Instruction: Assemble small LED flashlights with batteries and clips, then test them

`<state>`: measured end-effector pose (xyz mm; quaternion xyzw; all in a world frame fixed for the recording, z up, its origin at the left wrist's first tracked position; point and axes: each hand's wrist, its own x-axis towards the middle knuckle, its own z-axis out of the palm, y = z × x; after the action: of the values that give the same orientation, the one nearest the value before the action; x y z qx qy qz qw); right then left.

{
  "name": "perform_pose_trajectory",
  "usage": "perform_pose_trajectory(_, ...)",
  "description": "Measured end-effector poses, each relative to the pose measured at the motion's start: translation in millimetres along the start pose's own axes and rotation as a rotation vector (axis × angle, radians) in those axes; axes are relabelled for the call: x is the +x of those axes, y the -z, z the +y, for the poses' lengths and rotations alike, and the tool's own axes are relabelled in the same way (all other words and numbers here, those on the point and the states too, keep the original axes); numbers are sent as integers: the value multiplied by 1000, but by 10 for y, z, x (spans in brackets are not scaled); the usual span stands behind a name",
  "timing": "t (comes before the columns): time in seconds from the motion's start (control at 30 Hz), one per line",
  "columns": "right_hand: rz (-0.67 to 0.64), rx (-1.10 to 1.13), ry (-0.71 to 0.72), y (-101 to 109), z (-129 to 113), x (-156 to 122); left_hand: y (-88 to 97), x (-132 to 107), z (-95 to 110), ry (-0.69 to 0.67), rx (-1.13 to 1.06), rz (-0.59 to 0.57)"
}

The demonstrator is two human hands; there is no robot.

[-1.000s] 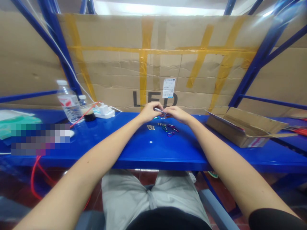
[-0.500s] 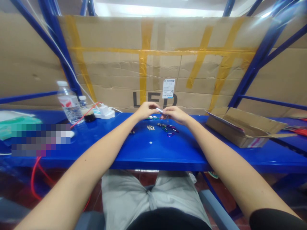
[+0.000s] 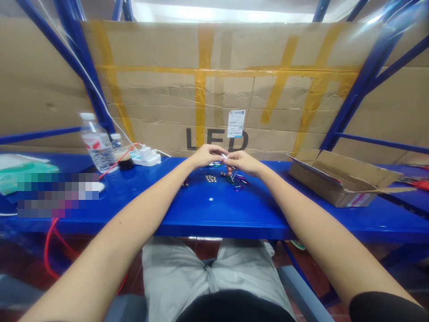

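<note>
My left hand (image 3: 207, 155) and my right hand (image 3: 244, 162) meet above the blue table, fingertips pinched together. Between them is a small silvery metal piece (image 3: 224, 157), mostly covered by the fingers; its exact kind is unclear. A thin shiny part (image 3: 234, 172) hangs below my right hand's fingers. Under the hands lie several coloured carabiners, among them a purple carabiner (image 3: 239, 188) and a green carabiner (image 3: 230, 180). Left of these sits a cluster of small silvery metal pieces (image 3: 211, 178). More carabiners (image 3: 215, 164) lie behind, partly hidden by my left hand.
An open cardboard box (image 3: 335, 179) stands on the right of the table (image 3: 214, 219). To the left are a water bottle (image 3: 98, 147), a smaller bottle with dark liquid (image 3: 124, 161) and a white power strip (image 3: 147, 157). A large cardboard panel (image 3: 161, 98) closes off the back.
The silvery piece has turned and is more covered by my fingers. My hands have drawn slightly closer together, and the shiny part under my right hand hangs lower.
</note>
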<state>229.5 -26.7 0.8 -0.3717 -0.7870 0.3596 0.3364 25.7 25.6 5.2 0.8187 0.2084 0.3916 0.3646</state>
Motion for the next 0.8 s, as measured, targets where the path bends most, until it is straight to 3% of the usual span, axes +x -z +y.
perform_pose_trajectory(0.17,0,-169,-3,-47,-29,36,-36,-2,24,87,-482,48)
perform_pose_trajectory(0.33,90,-295,-2,-179,-99,62,-88,-20,62,150,-737,-10)
perform_pose_trajectory(0.53,155,-545,60,-237,-164,47,-54,-21,42,191,-868,2)
perform_pose_trajectory(0.8,159,-578,38,-208,-155,43,-27,-35,40,213,-872,21)
